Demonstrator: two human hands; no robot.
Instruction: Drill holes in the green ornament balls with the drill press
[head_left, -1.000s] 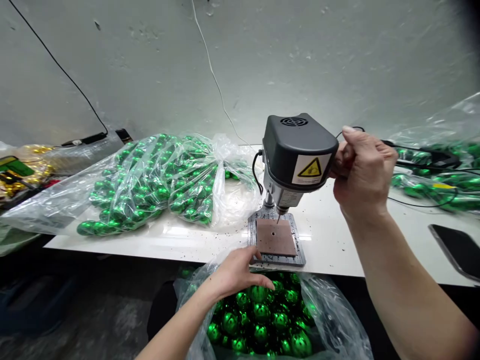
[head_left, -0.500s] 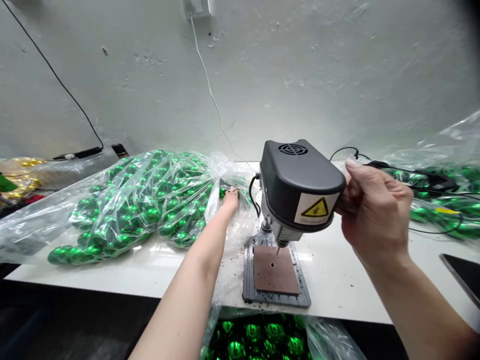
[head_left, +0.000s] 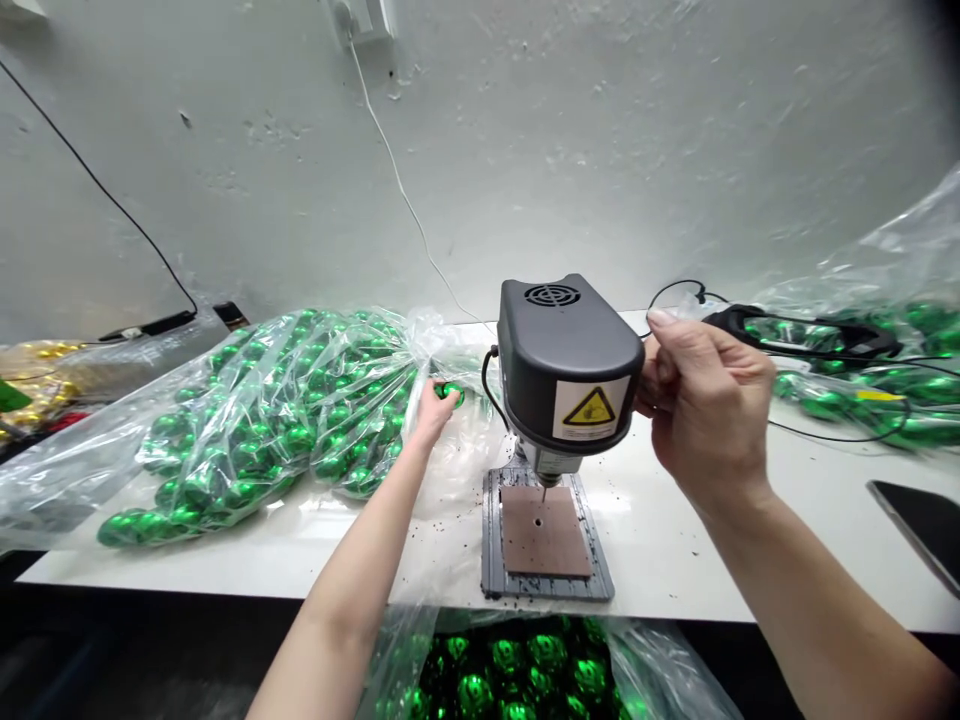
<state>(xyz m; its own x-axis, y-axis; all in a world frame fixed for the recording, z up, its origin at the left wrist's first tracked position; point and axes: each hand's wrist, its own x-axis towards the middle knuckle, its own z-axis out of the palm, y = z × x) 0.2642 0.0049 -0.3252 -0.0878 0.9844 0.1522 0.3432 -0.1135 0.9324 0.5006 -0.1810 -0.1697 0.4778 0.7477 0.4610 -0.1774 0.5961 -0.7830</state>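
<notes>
My left hand (head_left: 435,405) has its fingers round a shiny green bauble (head_left: 452,393), beside the mouth of a clear plastic bag (head_left: 300,400) full of green baubles. At the right side of a small bench drill press (head_left: 570,350), my right hand (head_left: 705,400) is closed on its feed lever, which the fingers mostly hide. The thin drill bit (head_left: 544,494) hangs above a brown square board (head_left: 551,555) with a hole in it. This board lies on the drill's grey slotted base (head_left: 491,560).
An open bag of green baubles (head_left: 517,660) sits below the table's front edge. More bagged green baubles (head_left: 840,400), black cables and a phone (head_left: 919,525) lie at the right. Gold baubles (head_left: 37,390) are at far left. Dark shavings dot the white table (head_left: 675,560).
My left hand has drawn back slightly from the bag's mouth, and a green bauble now shows in its fingers. My right hand stays on the lever. The view has shifted a little.
</notes>
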